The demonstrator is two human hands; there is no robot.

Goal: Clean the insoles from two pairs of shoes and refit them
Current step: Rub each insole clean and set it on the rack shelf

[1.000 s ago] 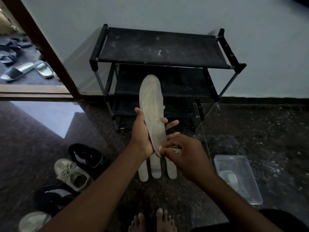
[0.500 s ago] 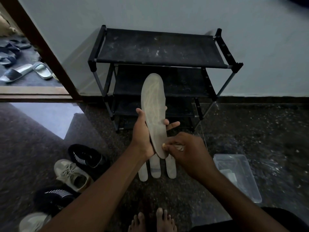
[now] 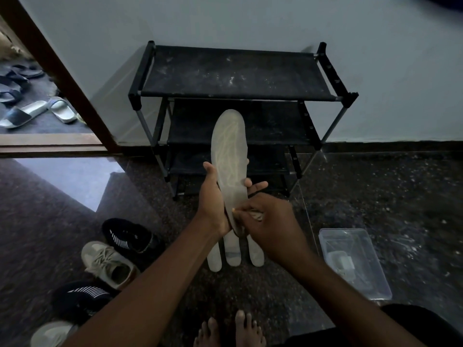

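Observation:
My left hand [image 3: 213, 204] grips a pale insole [image 3: 229, 156] from behind and holds it upright, toe end up, in front of the shoe rack. My right hand [image 3: 270, 221] pinches a small crumpled cloth [image 3: 256, 215] against the insole's heel end. Three more pale insoles [image 3: 233, 254] lie side by side on the floor beneath my hands, partly hidden. At lower left stand two black sneakers [image 3: 130, 236] [image 3: 82, 296] and two beige sneakers [image 3: 107, 264] [image 3: 50, 334].
A black three-tier shoe rack [image 3: 233, 73] stands against the wall ahead. A clear plastic tub [image 3: 355, 261] sits on the dark floor at right. My bare feet [image 3: 230, 331] are at the bottom. Sandals [image 3: 37, 111] lie beyond the door frame at left.
My right hand with the cloth has shifted slightly along the heel end of the insole. The left hand keeps the insole upright, almost unmoved.

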